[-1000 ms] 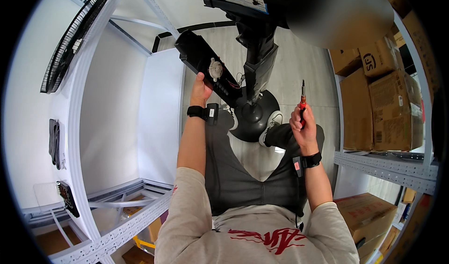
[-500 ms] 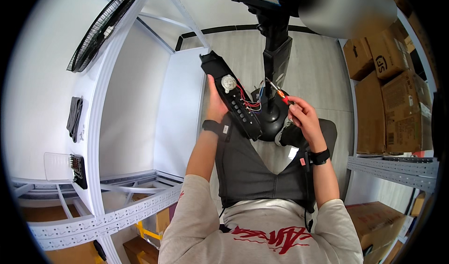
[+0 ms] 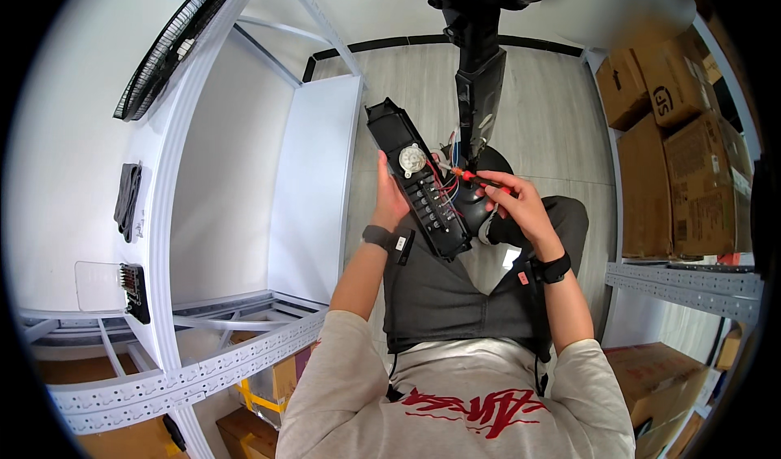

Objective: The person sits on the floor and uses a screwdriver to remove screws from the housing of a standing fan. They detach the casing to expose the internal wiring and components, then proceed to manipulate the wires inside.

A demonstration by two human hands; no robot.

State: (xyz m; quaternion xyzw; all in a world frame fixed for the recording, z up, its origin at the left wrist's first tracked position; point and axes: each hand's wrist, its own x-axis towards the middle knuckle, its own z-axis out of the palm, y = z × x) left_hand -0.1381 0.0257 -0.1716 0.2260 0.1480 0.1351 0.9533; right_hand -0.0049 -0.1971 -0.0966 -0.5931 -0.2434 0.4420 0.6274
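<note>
My left hand grips the left edge of a long black control panel, which is tilted over my lap. A round whitish motor and a row of black buttons sit on its inner side. Red, blue and white wires run from it toward the black fan stand. In my right hand is a screwdriver with a red and black handle. Its tip points left, close to the wires and the motor; whether it touches anything cannot be made out.
On the white shelf at left are a fan grille, a folded dark cloth and a screwdriver bit set. Cardboard boxes are stacked on the right rack. The stand's round base rests on the floor between my legs.
My right hand has brought the screwdriver left and down, its tip now near the wires and motor. The control panel has shifted slightly right and down with my left hand.
</note>
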